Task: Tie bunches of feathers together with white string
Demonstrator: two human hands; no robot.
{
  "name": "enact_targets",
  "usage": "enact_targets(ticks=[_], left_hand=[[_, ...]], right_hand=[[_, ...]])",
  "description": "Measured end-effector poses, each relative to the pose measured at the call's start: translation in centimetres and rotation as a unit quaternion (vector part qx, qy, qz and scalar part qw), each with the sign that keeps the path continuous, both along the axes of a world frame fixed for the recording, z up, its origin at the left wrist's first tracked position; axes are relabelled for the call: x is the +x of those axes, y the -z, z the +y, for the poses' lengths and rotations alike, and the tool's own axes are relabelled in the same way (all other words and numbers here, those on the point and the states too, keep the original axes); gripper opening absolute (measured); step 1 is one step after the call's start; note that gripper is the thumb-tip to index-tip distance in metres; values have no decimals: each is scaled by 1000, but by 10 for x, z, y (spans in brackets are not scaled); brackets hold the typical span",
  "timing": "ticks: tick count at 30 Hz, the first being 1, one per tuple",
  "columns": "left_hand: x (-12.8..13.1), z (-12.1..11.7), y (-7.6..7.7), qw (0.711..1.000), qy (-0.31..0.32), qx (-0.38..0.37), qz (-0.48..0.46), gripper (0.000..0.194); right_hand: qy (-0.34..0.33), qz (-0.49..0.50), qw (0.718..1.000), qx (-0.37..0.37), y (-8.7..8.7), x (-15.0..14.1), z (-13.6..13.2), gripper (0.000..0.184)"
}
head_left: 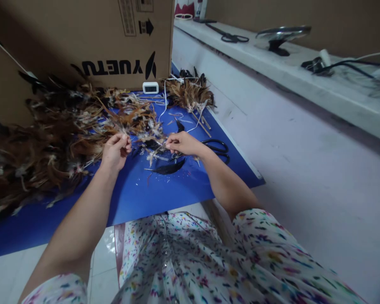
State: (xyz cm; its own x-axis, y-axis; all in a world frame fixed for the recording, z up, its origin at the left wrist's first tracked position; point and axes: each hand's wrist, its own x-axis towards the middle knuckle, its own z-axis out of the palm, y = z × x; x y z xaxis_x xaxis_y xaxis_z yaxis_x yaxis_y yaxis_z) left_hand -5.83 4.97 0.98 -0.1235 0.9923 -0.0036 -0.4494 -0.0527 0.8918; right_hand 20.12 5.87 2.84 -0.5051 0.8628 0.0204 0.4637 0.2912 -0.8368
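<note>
My left hand (115, 150) is closed in a pinch on a brown feather at the edge of a big pile of brown and black feathers (44, 139). My right hand (183, 143) is closed too, its fingers pinching a small feather over the blue board (164, 190). A long black feather (167, 168) lies on the board just below my right hand. Black scissors (217, 147) rest on the board right behind my right wrist. A tied bundle of brown feathers (190, 93) lies further back on the board.
A large cardboard box (82, 38) stands behind the feathers, a small white digital timer (150, 87) at its foot. To the right runs a pale wall with a ledge (272, 67) carrying scissors (232, 38), a round mirror (281, 36) and cables (323, 65).
</note>
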Motion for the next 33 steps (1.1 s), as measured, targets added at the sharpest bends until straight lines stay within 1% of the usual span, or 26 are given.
enact_targets(ticks=[4, 7, 13, 20, 24, 27, 29, 30, 32, 33], left_hand=[[1, -1, 1, 1000, 8, 1, 5, 17], [2, -2, 0, 1000, 11, 1, 9, 18], [2, -2, -2, 1000, 10, -9, 28, 22], [1, -1, 1, 999, 18, -5, 41, 24], [1, 0, 3, 999, 16, -1, 42, 25], [1, -1, 2, 999, 18, -3, 44, 26], [2, -1, 1, 999, 18, -8, 46, 26], [2, -1, 1, 999, 17, -9, 46, 25], [3, -2, 1, 999, 14, -8, 43, 26], [3, -2, 1, 999, 13, -7, 41, 26]], right_hand=[[46, -12, 998, -35, -3, -1, -2, 11], [60, -11, 997, -49, -4, -2, -3, 11], [27, -1, 999, -27, -2, -4, -3, 11], [-15, 4, 1000, -13, 0, -6, -4, 10], [-29, 4, 999, -14, -3, -4, -5, 9], [-66, -17, 998, -19, -7, -4, -7, 12], [-79, -27, 997, 2, -9, -3, -9, 22], [-70, -26, 997, 25, -10, -3, -9, 27], [-15, -14, 996, 84, -12, 1, -6, 33], [25, -7, 993, 113, -13, 4, -2, 32]])
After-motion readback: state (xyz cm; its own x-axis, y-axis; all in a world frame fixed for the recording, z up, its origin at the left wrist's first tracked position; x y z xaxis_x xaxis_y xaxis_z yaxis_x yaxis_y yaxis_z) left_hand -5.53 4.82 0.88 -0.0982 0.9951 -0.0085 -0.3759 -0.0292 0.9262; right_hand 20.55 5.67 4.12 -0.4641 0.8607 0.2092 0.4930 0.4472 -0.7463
